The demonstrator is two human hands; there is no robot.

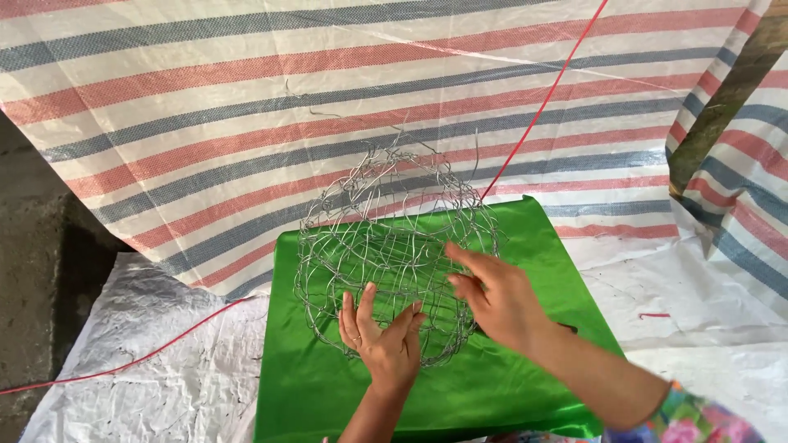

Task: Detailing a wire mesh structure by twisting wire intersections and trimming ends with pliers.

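Note:
A round frame of bent silver wire mesh (386, 221) stands on a shiny green cloth (558, 271). My left hand (384, 340) presses flat against the frame's near lower side, fingers spread upward. My right hand (497, 299) reaches in from the right and its fingers touch the wire on the frame's right side. Whether those fingers pinch a wire is unclear. Loose wire ends stick up from the frame's top.
A striped red, blue and white tarp (246, 107) hangs behind as a backdrop. A thin red cord (542, 107) runs down across it and out over the white sheet (172, 361) at left. A concrete floor (33, 271) lies at far left.

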